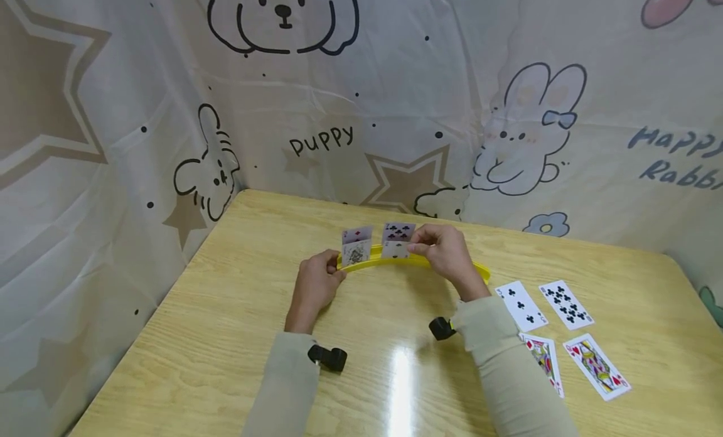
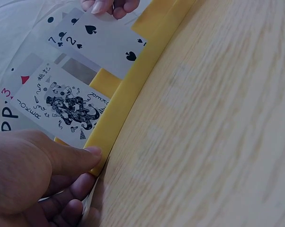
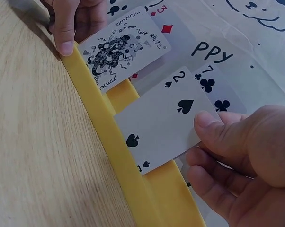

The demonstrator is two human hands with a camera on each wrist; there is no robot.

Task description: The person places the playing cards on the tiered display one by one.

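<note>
A curved yellow card holder (image 1: 418, 260) stands on the table. My left hand (image 1: 318, 280) grips its left end, with the thumb on the front edge in the left wrist view. Beside that thumb a joker (image 2: 62, 104) stands in the front slot, and a three of diamonds (image 3: 173, 40) rises behind it. My right hand (image 1: 446, 252) pinches the right edge of a two of spades (image 3: 166, 120), whose lower edge sits at the holder's front slot. Behind that card stands a seven of clubs (image 3: 218, 92), partly covered.
To the right lie a three of clubs (image 1: 521, 306), a ten-like club card (image 1: 567, 305), a queen of hearts (image 1: 597, 366) and another face card (image 1: 545, 361) partly under the right sleeve. A printed curtain (image 1: 395, 110) hangs behind the wooden table (image 1: 226, 336).
</note>
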